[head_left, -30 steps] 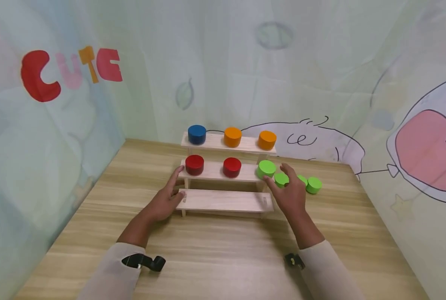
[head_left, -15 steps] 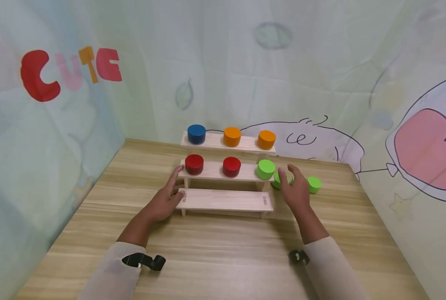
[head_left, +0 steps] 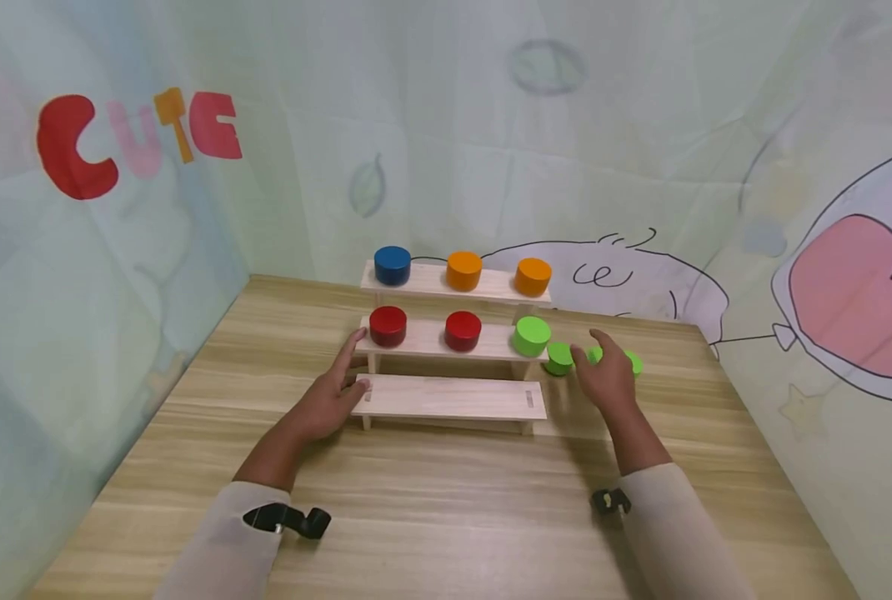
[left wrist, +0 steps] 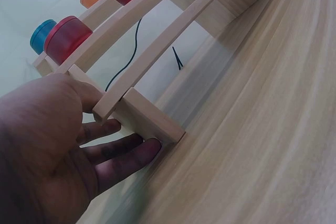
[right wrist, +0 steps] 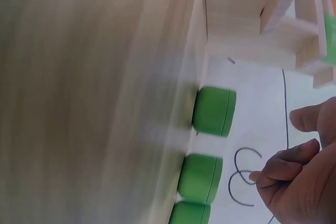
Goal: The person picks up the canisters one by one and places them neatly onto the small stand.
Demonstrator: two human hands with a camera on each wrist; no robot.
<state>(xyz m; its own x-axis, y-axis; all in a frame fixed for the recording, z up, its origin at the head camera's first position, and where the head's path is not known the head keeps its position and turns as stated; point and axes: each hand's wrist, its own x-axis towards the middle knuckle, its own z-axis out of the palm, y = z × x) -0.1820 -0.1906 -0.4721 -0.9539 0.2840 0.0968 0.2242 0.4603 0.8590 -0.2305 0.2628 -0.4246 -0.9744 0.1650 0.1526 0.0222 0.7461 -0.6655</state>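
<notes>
Three green cylinders (right wrist: 214, 111) on a wood-grain tabletop (head_left: 446, 508) are overhung by a right hand (head_left: 608, 380), thumb and forefinger parted, well inside the right edge; a three-tier rack (head_left: 449, 396) is touched at its left end by a left hand (head_left: 328, 404), fingers extended.

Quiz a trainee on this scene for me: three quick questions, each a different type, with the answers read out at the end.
1. How many short bright-green cylinders stand directly on the wood-grain table?
2. True or false: the short dark-blue cylinder stands on the top shelf of the pale wooden three-tier rack.
3. What is the right hand holding: A, a green cylinder; B, a short red cylinder; C, nothing?

Key: 1. Three. 2. True. 3. C.
</notes>
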